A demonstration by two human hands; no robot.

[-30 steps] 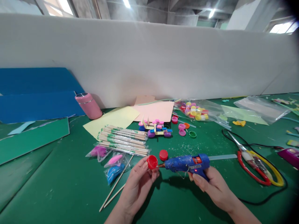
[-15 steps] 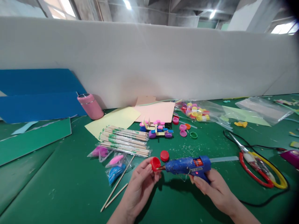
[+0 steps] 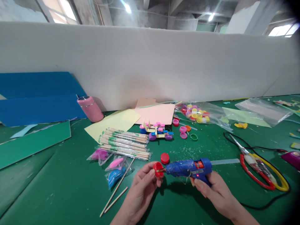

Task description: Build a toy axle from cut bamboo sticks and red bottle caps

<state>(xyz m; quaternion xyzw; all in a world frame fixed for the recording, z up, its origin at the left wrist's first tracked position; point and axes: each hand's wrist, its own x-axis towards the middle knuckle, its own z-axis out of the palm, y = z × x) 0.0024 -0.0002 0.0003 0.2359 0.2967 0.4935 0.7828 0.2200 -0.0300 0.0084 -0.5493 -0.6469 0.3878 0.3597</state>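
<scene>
Between the thumb and fingers of my left hand (image 3: 145, 187) is a red bottle cap (image 3: 158, 170), its hollow side turned toward the right. My right hand (image 3: 217, 189) grips a blue hot glue gun (image 3: 187, 168) by its handle, with a small red light glowing on its side. The gun's metal nozzle points left and reaches into the hollow of the cap. A clear glue stick (image 3: 225, 161) juts from the gun's rear. Just behind the nozzle, a second red cap (image 3: 164, 158) lies on the green table.
Wrapped wooden sticks (image 3: 125, 143), two loose sticks (image 3: 117, 187) and bagged clay (image 3: 115, 176) lie left. Behind are small toy cars (image 3: 160, 136), loose caps (image 3: 183, 135) and a bag of caps (image 3: 195, 113). Scissors (image 3: 257, 168) and a black cord (image 3: 260, 207) lie right; a pink tumbler (image 3: 90, 109) stands back left.
My left hand has shifted slightly right and turned the cap, so the nozzle now sits deeper inside it. The glue gun has barely moved.
</scene>
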